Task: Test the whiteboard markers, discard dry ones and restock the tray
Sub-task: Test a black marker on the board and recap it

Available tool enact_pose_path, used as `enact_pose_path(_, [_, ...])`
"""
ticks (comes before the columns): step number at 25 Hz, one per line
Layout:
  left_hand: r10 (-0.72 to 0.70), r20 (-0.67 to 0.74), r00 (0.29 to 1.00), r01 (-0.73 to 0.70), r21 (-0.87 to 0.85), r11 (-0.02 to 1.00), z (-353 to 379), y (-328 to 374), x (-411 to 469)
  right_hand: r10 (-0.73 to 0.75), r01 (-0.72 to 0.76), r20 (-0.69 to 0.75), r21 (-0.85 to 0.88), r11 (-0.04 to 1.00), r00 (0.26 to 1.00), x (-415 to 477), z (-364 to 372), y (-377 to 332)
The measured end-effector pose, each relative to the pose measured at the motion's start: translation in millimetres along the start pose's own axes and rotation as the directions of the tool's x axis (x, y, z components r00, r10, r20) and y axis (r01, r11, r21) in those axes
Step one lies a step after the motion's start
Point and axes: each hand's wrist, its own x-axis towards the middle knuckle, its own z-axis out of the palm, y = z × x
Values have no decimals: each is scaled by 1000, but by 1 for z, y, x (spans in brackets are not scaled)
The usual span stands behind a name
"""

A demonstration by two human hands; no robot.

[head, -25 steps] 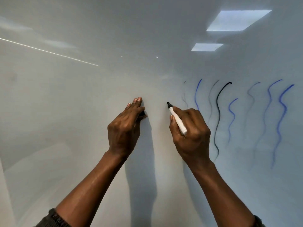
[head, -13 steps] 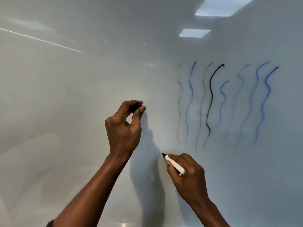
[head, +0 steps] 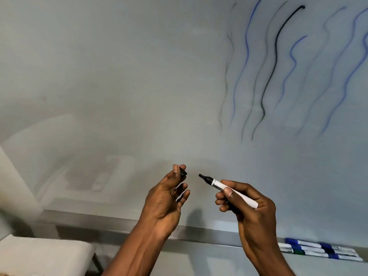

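Black cap (head: 183, 172) pinched by left hand (head: 165, 202), uncapped marker (head: 229, 189) gripped by right hand (head: 249, 208); misaligned recapping may crush the nib (head: 201, 176).

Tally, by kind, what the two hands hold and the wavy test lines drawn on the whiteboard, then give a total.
uncapped marker, in right hand: 1
marker cap, in left hand: 1
wavy test lines: 8
Total: 10
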Motion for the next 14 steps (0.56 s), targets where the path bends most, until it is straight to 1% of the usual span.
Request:
enact_pose_path(2, [-59,4,998,59,-39,997,-1,-14,-6,33,-33,4,22,999,999,-8,-3,3])
enact_pose_path(5, [-87,-4,996,87,-71,994,4,-30,-16,46,-46,5,29,999,999,-13,-11,5])
enact_pose_path(10, [-87,-28,996,84,-94,992,16,-48,-28,16,-14,39,-32,999,999,-13,-28,5])
enact_pose_path(14, [-48,-46,998,45,-51,998,27,-57,-34,-15,22,69,-112,993,997,-10,-39,6])
